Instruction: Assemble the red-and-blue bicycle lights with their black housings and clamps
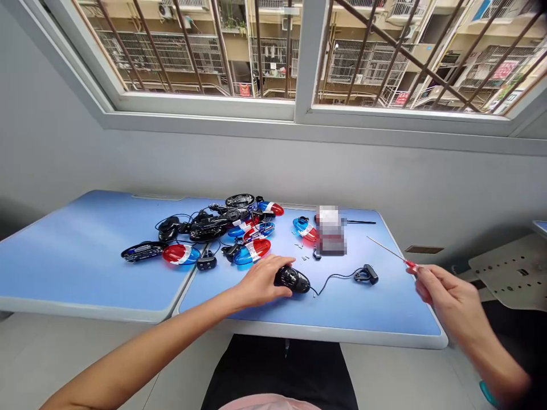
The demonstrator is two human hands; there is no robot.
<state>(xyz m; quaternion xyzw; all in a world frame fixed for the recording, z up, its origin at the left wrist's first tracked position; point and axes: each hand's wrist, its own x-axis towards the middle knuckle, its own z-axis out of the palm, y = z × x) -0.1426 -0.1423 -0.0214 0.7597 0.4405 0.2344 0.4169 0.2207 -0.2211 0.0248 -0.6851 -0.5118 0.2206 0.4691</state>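
My left hand (265,282) grips the left end of a glossy black oval device (294,279) lying near the table's front edge. A thin cable (335,277) runs from the device to a small black clip-like part (366,275) on its right. Over the table's right edge, my right hand (440,287) holds a screwdriver (391,251) by its red handle, the thin metal shaft pointing up and left. Small screws (305,258) lie loose beyond the black device.
A pile of black parts and cables (209,225) with red-and-blue lamp shells (253,251) spreads over the joined blue tables (106,245). Behind the device sit another red-and-blue shell (305,229), a blurred box (331,230) and a dark rod (361,222). A wall and window stand behind.
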